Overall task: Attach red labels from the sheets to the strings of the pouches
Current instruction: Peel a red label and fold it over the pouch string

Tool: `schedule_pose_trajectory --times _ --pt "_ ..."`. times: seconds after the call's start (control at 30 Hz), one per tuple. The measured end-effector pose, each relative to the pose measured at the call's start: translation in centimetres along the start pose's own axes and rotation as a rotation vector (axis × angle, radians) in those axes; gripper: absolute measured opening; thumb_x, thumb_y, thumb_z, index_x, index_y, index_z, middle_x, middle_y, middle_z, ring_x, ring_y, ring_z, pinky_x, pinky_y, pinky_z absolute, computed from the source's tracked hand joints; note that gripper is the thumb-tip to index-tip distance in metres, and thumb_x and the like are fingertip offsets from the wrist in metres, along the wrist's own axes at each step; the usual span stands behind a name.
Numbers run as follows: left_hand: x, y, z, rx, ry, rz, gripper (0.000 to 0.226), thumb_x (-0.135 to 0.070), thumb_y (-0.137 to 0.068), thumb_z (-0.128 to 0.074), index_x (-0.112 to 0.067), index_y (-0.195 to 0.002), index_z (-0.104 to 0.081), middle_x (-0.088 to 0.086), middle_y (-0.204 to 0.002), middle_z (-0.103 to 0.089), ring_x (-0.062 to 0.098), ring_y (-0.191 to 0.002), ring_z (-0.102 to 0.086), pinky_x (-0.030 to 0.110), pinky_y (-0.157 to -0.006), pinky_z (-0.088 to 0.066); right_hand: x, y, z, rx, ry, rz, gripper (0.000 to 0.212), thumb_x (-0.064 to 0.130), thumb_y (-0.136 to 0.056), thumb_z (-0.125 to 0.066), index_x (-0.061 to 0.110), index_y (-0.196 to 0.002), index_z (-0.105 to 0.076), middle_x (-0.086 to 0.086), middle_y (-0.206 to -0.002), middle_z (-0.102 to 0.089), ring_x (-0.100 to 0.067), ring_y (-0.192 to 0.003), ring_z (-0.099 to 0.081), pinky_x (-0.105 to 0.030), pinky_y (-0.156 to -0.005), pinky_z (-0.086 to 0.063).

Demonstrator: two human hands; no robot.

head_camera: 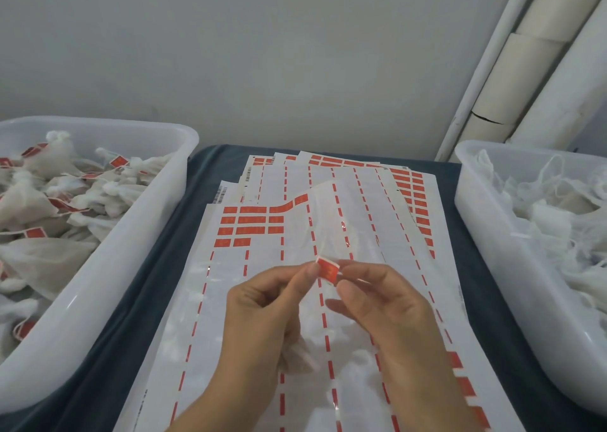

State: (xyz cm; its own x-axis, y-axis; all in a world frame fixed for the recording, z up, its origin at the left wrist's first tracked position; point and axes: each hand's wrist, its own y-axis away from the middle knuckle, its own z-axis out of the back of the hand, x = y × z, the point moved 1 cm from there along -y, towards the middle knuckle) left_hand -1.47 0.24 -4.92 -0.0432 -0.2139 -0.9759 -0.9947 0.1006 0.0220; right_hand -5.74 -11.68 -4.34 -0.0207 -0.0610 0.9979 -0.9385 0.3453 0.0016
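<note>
Flanking label sheets (230,300): left tub (108,267) (labelled pouches), right tub (486,251).

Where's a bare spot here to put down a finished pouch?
Bare blue cloth shows between the left bin and the label sheets, and a narrower strip beside the right bin. The sheets cover the middle; both bins are heaped with pouches.
</note>
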Motion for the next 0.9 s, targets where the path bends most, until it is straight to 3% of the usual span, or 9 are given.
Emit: schedule_pose_trajectory --times 0.13,0.27,0.47,0.8,0.9 --pt "-0.01 0.42 -0.39 0.069 0.046 0.030 0.029 -0.044 -0.053 -0.068 -0.024 -0.073 -0.077 -0.004 -0.039 -0.040 0.007 -0.035 -0.029 0.017 -0.035 -0.029 -0.11 0.11 0.16 -0.020 -0.091 -0.004 0.039 0.041 -0.049 -0.071 0.019 -0.080 -0.073 0.004 -0.087 -0.074 -0.017 -0.080 -0.071 -0.023 -0.063 -0.057" --pt "-0.18 0.60 -0.71 0.065 0.079 0.088 0.033 -0.045 -0.047 -0.068 -0.024 -0.070 -0.077 -0.004 -0.040 -0.045 0.006 -0.034 -0.031 0.016 -0.034 -0.030 -0.05 0.06 0.25 -0.060 -0.054 0.013 0.030 0.035 -0.054 -0.068 0.019 -0.080 -0.071 0.007 -0.079 -0.074 -0.015 -0.071 -0.071 -0.017 -0.061 -0.055" --pt "-0.15 0.72 -0.76 0.087 0.124 0.153 0.034 -0.042 -0.047 -0.069 -0.020 -0.072 -0.077 -0.003 -0.038 -0.036 0.007 -0.035 -0.025 0.018 -0.034 -0.025 -0.09 -0.01 0.26 -0.057 -0.060 0.030 0.025 0.029 -0.059 -0.066 0.015 -0.078 -0.070 0.004 -0.073 -0.074 -0.015 -0.069 -0.071 -0.014 -0.058 -0.053" --pt "0.16 0.86 -0.79 0.077 0.113 0.109 0.032 -0.042 -0.051 -0.070 -0.018 -0.071 -0.076 -0.001 -0.040 -0.037 0.008 -0.035 -0.025 0.018 -0.033 -0.026 0.00 0.59 0.10 -0.066 -0.061 0.124 0.023 0.023 -0.060 -0.066 0.007 -0.076 -0.066 -0.001 -0.067 -0.072 -0.013 -0.062 -0.070 -0.011 -0.055 -0.051" --pt "0.62 0.61 -0.71 0.108 0.118 0.085 0.032 -0.042 -0.053 -0.070 -0.018 -0.072 -0.074 0.006 -0.046 -0.037 0.010 -0.036 -0.026 0.019 -0.035 -0.026 -0.26 0.56 -0.16 -0.076 -0.103 0.138 0.031 0.022 -0.058 -0.069 0.011 -0.085 -0.058 -0.006 -0.069 -0.072 -0.017 -0.062 -0.069 -0.014 -0.057 -0.052"
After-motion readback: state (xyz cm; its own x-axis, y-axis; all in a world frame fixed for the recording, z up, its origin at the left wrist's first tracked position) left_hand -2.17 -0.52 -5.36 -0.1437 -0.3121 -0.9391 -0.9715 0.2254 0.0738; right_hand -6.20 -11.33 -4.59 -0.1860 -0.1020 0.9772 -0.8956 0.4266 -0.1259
